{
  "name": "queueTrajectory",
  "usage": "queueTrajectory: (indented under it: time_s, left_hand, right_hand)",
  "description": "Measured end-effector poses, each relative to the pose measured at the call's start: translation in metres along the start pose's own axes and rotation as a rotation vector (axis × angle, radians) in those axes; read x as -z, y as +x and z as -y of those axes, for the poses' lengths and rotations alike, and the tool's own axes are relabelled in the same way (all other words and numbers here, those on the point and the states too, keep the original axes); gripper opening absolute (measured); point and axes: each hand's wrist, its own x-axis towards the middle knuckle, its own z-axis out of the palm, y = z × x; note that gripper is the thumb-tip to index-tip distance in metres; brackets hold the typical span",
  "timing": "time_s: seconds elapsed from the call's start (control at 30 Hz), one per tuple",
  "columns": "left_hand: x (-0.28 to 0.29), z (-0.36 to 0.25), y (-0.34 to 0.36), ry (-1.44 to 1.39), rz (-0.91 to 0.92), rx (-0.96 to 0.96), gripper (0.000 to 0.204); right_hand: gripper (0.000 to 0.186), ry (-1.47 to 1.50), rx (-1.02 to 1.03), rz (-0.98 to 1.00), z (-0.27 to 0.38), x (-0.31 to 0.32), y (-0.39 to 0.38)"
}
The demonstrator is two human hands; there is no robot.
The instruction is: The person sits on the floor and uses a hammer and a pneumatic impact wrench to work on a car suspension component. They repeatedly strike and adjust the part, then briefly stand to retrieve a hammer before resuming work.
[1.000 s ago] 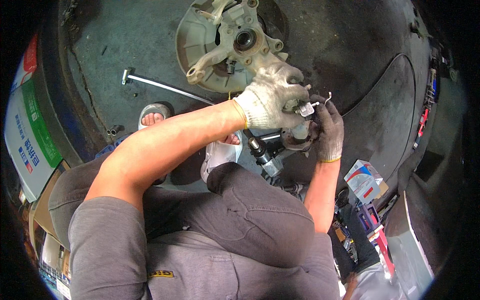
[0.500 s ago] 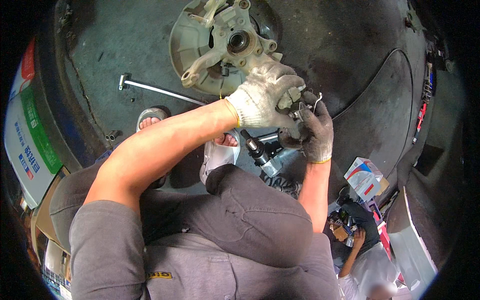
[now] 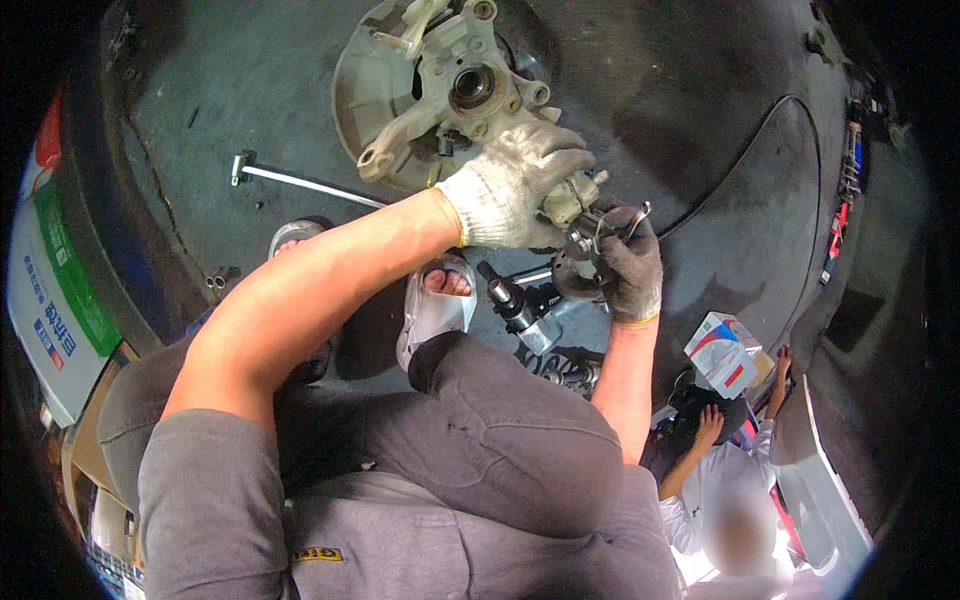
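Note:
A greyish steering knuckle [image 3: 505,60] with a round dust shield [image 3: 362,110] lies on the floor ahead of me. My left hand [image 3: 515,185], in a pale knit glove, is closed around its near arm, and a blocky metal end [image 3: 571,197] sticks out past the fingers. Beside that end, my right hand [image 3: 632,268], in a dirtier grey glove, is closed on a shiny metal piece with a curved tip [image 3: 644,211]; its kind is unclear. A dark round flange with holes [image 3: 572,278] shows beside the right fingers, partly hidden by them.
A long chrome bar with a swivel head [image 3: 300,182] lies left of the knuckle, with small sockets [image 3: 218,279] nearer me. A black and silver tool [image 3: 522,314] rests by my sandal [image 3: 440,305]. At lower right, a person's hand [image 3: 710,425] is near a printed carton [image 3: 722,352].
Both my hands have shifted slightly, with more of the blocky metal end and dark flange now showing. The knuckle sits slightly further left. The person at lower right has moved, an arm now beside the carton.

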Motion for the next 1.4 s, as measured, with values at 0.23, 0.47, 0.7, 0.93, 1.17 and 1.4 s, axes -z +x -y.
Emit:
queueTrajectory:
  time_s: [0.23, 0.47, 0.7, 0.93, 1.17, 1.4]
  left_hand:
    - [-0.005, 0.001, -0.003, 0.024, -0.048, -0.018, 0.099]
    - [-0.010, -0.003, -0.003, 0.036, -0.092, -0.001, 0.094]
    - [-0.014, -0.002, -0.001, 0.013, -0.150, -0.033, 0.092]
    - [-0.016, -0.003, -0.003, 0.015, -0.137, -0.019, 0.097]
    - [-0.017, -0.003, -0.004, 0.008, -0.112, 0.010, 0.099]
    - [-0.017, -0.004, -0.003, -0.014, -0.134, -0.007, 0.095]
  right_hand:
    - [0.030, -0.197, 0.028, -0.079, 0.014, -0.005, -0.004]
    - [0.032, -0.266, 0.056, -0.109, 0.019, -0.017, 0.001]
    - [0.039, -0.333, -0.040, -0.174, 0.035, -0.026, -0.003]
    - [0.038, -0.190, -0.018, -0.170, 0.027, -0.023, -0.001]
    - [0.039, -0.330, -0.081, -0.219, 0.035, -0.029, -0.005]
    - [0.040, -0.400, -0.090, -0.228, 0.044, -0.039, -0.003]
